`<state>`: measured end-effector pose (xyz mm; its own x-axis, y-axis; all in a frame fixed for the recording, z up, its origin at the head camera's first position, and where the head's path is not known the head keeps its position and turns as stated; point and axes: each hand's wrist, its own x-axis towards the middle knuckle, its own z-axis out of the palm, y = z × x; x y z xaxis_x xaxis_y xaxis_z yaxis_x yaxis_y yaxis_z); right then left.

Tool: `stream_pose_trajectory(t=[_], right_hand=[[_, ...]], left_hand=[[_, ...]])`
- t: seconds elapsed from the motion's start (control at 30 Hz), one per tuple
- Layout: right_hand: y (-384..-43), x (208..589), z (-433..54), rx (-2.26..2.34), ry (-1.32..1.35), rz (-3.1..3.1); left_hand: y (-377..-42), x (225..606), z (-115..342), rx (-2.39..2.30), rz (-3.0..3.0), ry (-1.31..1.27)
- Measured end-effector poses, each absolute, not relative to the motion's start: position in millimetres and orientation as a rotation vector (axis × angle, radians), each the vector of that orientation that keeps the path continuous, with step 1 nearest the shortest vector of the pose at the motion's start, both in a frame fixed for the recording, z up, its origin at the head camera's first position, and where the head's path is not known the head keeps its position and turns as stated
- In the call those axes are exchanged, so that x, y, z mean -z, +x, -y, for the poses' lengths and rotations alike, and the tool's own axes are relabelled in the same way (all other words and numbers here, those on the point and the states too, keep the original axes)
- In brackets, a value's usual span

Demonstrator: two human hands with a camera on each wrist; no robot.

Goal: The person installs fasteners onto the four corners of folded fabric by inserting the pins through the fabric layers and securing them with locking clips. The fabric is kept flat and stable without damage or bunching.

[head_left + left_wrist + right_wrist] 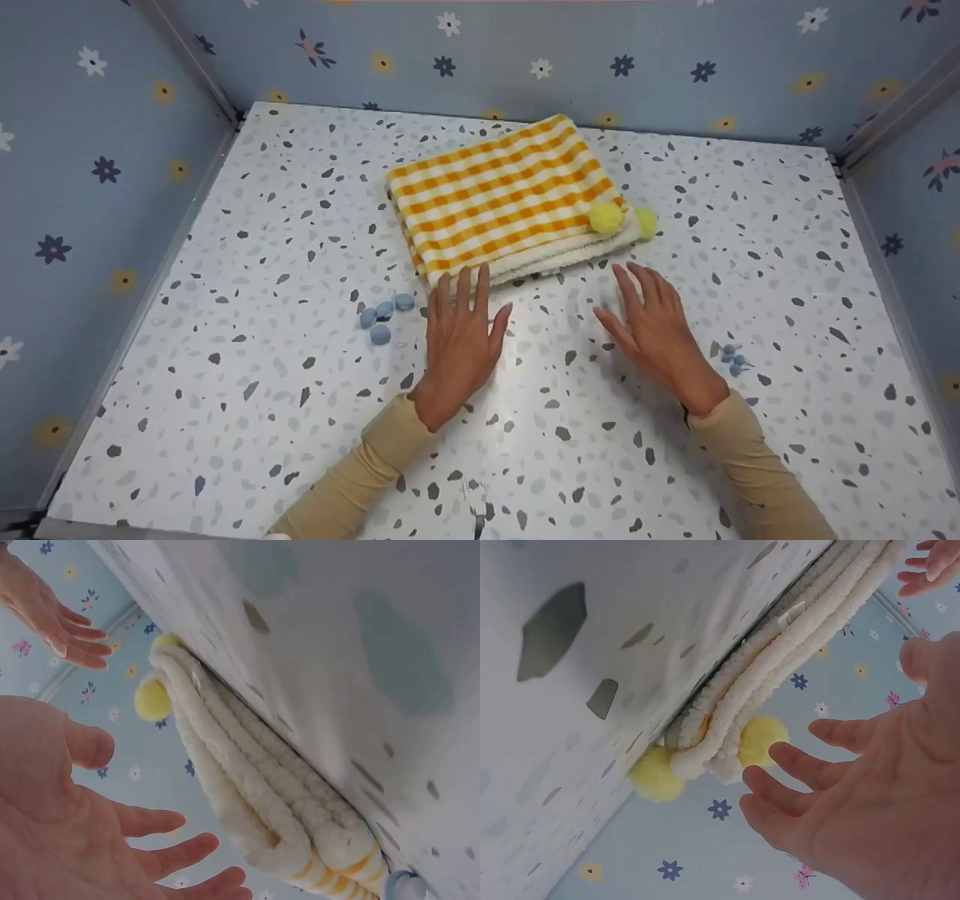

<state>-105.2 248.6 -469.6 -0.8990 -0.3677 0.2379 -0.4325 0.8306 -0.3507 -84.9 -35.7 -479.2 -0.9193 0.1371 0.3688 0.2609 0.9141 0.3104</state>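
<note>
A folded blanket (502, 195) in yellow and white check, with a cream fleecy underside, lies at the back middle of the table. Two yellow pompoms (606, 217) hang at its right front corner. My left hand (461, 341) is over the table at the blanket's near left corner, fingers spread and straight; whether the fingertips touch the fleece I cannot tell. To the right, my right hand (656, 334) hovers in front of the pompom corner, apart from it, fingers loosely extended. The left wrist view shows the blanket's stacked fleece layers (240, 772) beyond the empty palm.
Several blue round caps (380, 334) lie left of my left hand. Right of my right wrist are several small blue pins (735, 360). Blue flowered panels (540, 45) wall the speckled table (247, 337) at the back and both sides.
</note>
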Motion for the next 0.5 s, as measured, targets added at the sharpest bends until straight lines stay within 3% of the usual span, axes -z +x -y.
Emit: stream_pose_trajectory(t=[0.5], right_hand=[[-155.4,463.4,-244.6,-0.709,0.522,2.854]], left_hand=[[-126.4,465.2,56.2,0.615,2.653,-0.112]])
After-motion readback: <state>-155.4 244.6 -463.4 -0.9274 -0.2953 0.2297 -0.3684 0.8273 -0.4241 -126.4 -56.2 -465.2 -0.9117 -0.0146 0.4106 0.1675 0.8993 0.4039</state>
